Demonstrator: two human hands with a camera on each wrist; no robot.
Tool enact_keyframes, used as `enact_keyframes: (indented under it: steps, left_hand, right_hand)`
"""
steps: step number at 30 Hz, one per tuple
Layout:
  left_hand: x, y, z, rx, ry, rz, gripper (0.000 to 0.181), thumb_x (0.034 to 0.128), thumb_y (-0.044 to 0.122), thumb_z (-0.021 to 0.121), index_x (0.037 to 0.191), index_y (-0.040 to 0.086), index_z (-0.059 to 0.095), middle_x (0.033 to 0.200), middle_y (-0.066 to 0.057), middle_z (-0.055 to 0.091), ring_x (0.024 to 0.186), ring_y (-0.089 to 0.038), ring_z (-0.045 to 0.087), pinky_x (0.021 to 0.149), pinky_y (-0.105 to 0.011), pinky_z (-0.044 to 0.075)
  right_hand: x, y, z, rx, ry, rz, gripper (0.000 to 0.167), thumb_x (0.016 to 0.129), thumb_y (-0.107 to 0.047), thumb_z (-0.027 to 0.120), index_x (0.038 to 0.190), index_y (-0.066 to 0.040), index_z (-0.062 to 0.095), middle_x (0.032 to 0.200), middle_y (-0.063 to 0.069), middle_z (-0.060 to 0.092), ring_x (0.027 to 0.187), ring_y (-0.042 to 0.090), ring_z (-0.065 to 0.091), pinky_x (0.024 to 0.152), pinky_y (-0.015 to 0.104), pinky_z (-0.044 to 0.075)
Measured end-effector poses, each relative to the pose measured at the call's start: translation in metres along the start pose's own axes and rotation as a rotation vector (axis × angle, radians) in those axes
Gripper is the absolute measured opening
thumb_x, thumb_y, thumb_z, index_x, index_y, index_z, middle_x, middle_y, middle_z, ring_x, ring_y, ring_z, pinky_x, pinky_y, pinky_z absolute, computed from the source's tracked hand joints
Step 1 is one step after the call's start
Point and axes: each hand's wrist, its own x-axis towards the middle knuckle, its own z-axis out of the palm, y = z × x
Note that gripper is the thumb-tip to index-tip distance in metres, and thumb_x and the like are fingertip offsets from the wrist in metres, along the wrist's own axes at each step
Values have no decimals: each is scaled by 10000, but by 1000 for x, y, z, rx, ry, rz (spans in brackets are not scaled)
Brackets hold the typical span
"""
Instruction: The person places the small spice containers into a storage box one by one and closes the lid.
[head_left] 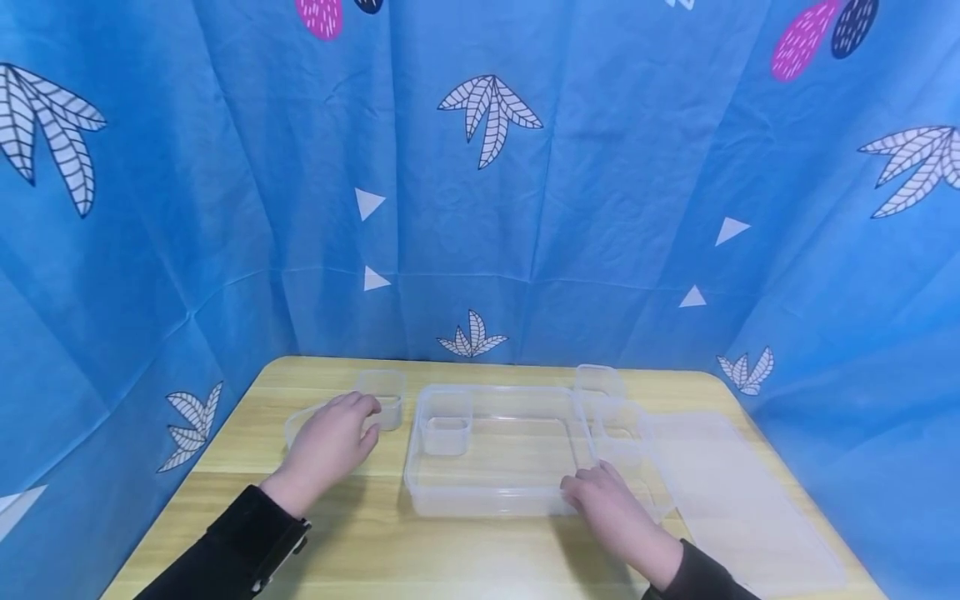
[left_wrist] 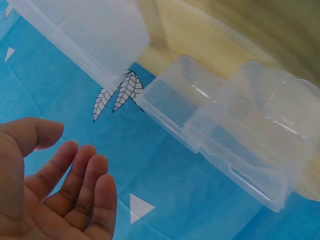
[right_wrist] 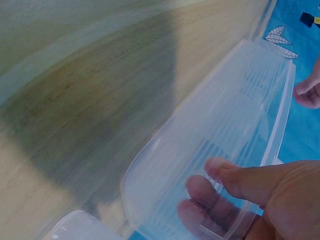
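A large clear plastic box (head_left: 495,500) stands mid-table, with a small clear container (head_left: 447,437) inside its left end. At the box's front right corner, my right hand (head_left: 611,508) grips the wall; in the right wrist view the fingers (right_wrist: 200,192) show through the plastic. My left hand (head_left: 333,446) hovers left of the box with nothing in it, its fingers loosely bent in the left wrist view. Just beyond its fingertips is a small clear container (head_left: 388,408). Another clear container (head_left: 296,423) is partly hidden behind this hand.
Several small clear containers (head_left: 597,382) stand right of the box. A large flat translucent lid (head_left: 750,500) lies along the table's right side. Blue patterned cloth (head_left: 525,208) hangs behind and on both sides of the wooden table (head_left: 420,567).
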Motion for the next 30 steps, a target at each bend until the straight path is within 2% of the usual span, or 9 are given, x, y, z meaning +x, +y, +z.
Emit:
enact_keyframes:
  steps: [8,15,17,24,30]
  left_hand:
    - [-18,-18,-1,24,13,-53,223,835,98,750,1008,-27,683,926,-133,669,867,-315,646,773,-474,554]
    - [-29,-32,4,13,-35,-131,250,836,130,760,995,-40,668,981,-172,663,980,-397,626,915,-541,489]
    - [-32,-34,5,8,-52,-145,263,839,134,765,1004,-46,668,990,-182,660,989,-405,625,919,-547,492]
    - [-34,-39,10,23,-77,-162,337,810,126,801,1042,-76,662,938,-192,655,903,-398,645,818,-546,535]
    - [-35,-42,14,19,-104,-164,302,796,77,796,1016,-81,660,911,-196,678,847,-380,671,749,-526,563]
  right_hand:
    - [1,-1,-1,28,-26,18,114,883,-120,708,813,-149,623,673,-131,422,660,51,441,970,603,455]
    - [2,-1,-2,8,-14,13,114,884,-139,708,811,-149,621,678,-132,419,667,53,436,969,592,459]
    - [2,0,-1,8,-13,17,116,879,-144,713,809,-150,621,678,-135,419,668,50,435,971,594,458]
    - [1,0,-1,15,-4,9,125,879,-133,714,801,-141,617,668,-137,405,657,41,429,954,601,467]
    - [1,0,-2,2,8,2,137,881,-142,713,793,-146,609,664,-140,389,648,33,397,934,571,478]
